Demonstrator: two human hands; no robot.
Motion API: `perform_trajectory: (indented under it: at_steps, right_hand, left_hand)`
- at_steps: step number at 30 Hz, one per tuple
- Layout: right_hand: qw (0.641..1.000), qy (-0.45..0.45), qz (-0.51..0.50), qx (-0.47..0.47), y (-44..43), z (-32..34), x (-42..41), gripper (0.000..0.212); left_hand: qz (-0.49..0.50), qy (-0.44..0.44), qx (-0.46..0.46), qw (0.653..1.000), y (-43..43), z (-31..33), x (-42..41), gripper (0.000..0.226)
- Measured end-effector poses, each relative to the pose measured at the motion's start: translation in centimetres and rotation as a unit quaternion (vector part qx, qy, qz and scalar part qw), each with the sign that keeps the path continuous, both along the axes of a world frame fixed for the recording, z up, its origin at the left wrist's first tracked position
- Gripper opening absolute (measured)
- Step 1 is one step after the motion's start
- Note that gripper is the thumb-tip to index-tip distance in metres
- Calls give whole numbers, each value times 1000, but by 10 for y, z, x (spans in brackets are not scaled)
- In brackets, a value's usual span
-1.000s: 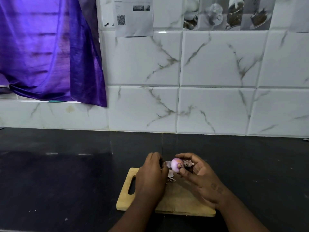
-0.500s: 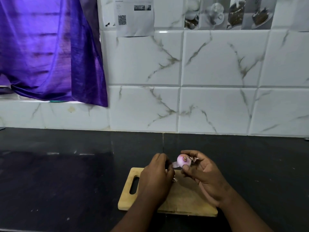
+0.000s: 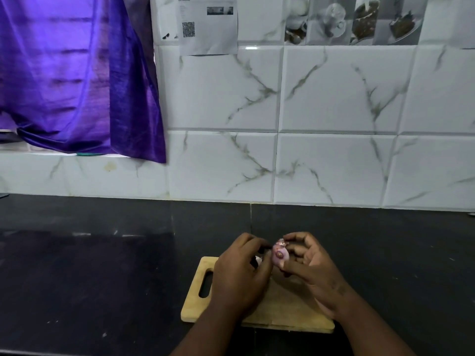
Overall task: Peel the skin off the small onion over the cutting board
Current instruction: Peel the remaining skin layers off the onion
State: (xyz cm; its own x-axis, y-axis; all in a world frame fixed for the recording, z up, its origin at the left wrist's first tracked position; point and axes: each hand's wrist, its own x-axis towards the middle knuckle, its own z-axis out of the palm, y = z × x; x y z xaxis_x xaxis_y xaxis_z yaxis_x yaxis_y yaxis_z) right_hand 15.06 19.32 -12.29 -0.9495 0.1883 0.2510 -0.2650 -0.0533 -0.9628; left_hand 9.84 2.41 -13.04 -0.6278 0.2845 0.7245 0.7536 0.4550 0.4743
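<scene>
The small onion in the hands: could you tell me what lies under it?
Under the small onion lies the wooden cutting board on the dark counter. Both hands cover most of the board, so any fallen peel cannot be seen.

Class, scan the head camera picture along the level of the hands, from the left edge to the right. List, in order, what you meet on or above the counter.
Black counter → cutting board handle slot → left hand → small onion → right hand → black counter again.
</scene>
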Motion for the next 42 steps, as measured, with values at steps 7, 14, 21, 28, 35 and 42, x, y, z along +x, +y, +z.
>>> perform_trajectory:
  at_steps: [7,14,21,28,35,42]
  right_hand:
    - [998,16,-25,59,-1,0,2,31]
    - [994,46,-37,93,0,-3,0,29]
    - [992,63,-43,104,2,-5,-3,27]
    - [995,69,-40,65,2,-1,-1,32]
    - [994,67,-38,78,3,-3,-3,33]
    - [991,74,-48,98,3,-5,-4,31]
  left_hand:
    - [-24,12,2,1000,-1,-4,-4,18]
    - [-27,13,17,999,-1,-4,-2,15]
    - [1,19,-7,1000,0,-2,-1,16]
    - [26,8,13,1000,2,-2,-2,5]
    - [-7,36,-1,999,0,-6,-2,14]
    - [-1,36,3,999,-1,-5,-1,18]
